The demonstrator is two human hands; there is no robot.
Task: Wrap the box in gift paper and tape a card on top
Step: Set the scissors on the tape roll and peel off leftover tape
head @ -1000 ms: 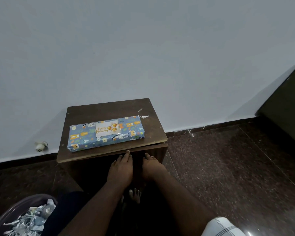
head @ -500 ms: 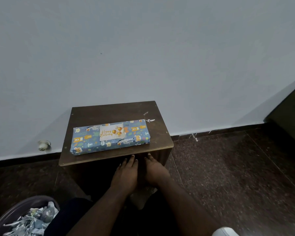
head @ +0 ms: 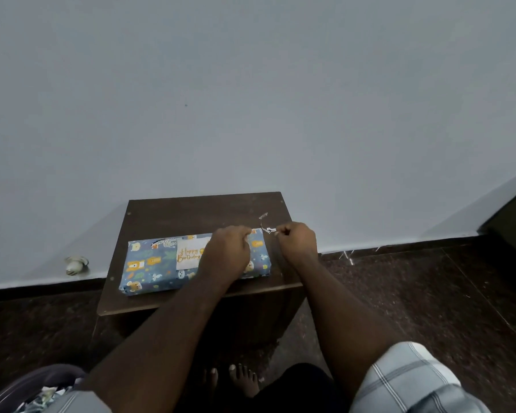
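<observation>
Wrapped box (head: pixel 149 265) at frame centre on a small dark wooden table (head: pixel 191 210), birthday card (head: pixel 189 254) already on top. Right hand (head: pixel 298 241) pinching a tape scrap (head: pixel 269 230) just off the box's right end — left hand (head: pixel 228 250) curled over the box top, grip unclear. Cleanup stage, likely; next, lifting the scrap clear.

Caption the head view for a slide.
Both hands, left and right, pick scraps beside the wrapped box.
</observation>
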